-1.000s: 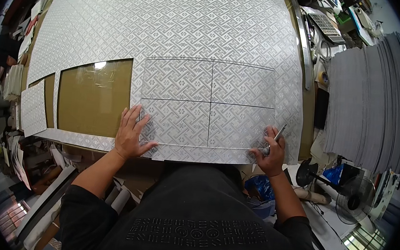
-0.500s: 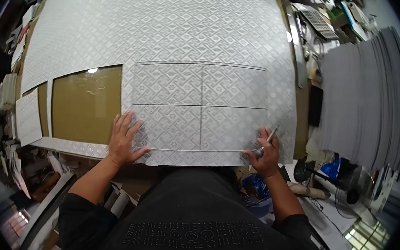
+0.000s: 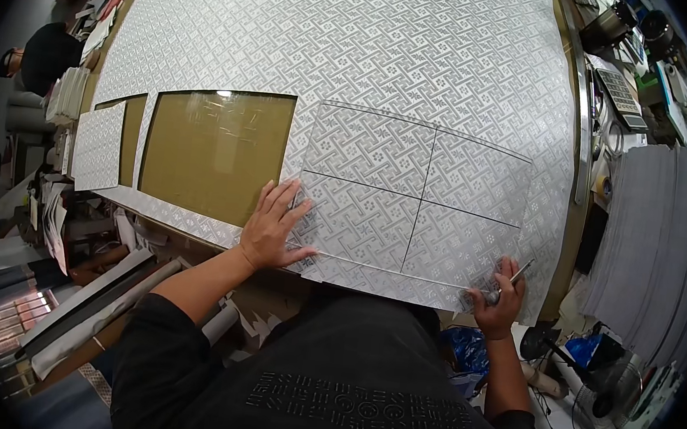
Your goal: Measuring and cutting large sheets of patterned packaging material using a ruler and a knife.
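Bright light washes across a silvery patterned sheet [image 3: 359, 51] as glare flecks the glossy brown surface [image 3: 213, 152] showing through it, a soft shadow falls beside the left hand [image 3: 274, 228], and fisheye distortion bows edges toward a dim, blurry, black-cornered rim.

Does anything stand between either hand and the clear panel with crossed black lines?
Nothing visible: the left hand rests at the near left corner of the clear panel; the right hand, holding a slim tool, is at its near right corner.
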Action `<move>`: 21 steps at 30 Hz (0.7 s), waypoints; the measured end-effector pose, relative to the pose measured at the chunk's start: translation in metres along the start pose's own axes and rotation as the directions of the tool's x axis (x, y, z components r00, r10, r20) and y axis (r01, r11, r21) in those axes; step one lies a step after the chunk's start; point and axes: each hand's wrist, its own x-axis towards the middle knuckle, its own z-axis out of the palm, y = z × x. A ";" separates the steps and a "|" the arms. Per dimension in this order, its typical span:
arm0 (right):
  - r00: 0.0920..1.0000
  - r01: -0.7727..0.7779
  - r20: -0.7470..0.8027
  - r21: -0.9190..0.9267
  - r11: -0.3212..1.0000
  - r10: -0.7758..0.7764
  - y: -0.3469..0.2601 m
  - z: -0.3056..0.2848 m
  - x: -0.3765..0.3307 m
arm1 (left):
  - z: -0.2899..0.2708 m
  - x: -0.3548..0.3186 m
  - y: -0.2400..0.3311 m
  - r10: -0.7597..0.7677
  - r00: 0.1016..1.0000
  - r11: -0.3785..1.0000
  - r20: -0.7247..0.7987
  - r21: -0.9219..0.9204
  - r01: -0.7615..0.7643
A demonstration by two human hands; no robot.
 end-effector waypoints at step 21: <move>1.000 0.008 -0.006 0.008 1.000 -0.008 -0.003 -0.004 0.004 | 0.001 0.002 -0.002 0.012 1.000 1.000 0.018 0.003 -0.012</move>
